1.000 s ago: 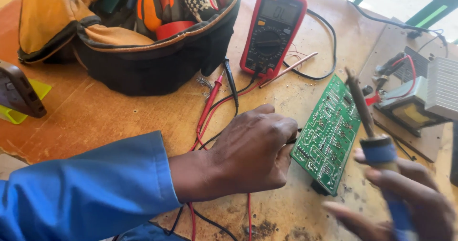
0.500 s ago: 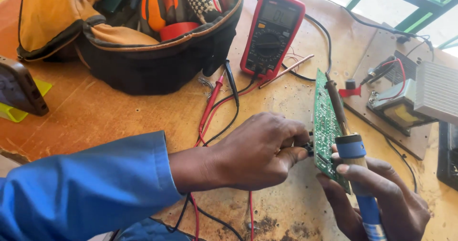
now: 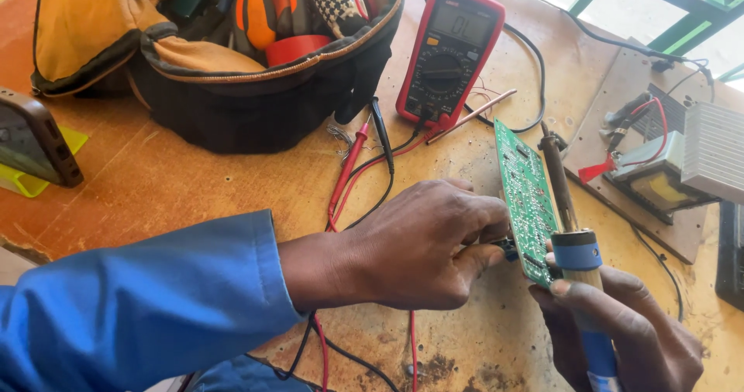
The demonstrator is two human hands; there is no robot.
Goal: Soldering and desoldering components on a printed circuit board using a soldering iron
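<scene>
Green circuit board (image 3: 527, 198) pinched on edge at frame centre-right, soldering iron (image 3: 570, 229) alongside.

Left hand (image 3: 411, 245), blue sleeve, closed w/ fingertips gripping board's near edge by a small black part; board tilted upright, solder side facing right. Right hand (image 3: 620, 330) at lower right, wrapped round iron's blue handle, tip lying just beside board's upper end. Red multimeter (image 3: 449, 55) at top centre, red & black leads trailing down under left wrist. Tool bag (image 3: 217, 58) upper left; transformer (image 3: 659, 179) at right edge.

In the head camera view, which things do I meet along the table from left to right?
Phone → tool bag → red multimeter → green circuit board → soldering iron → transformer → finned metal block.
</scene>
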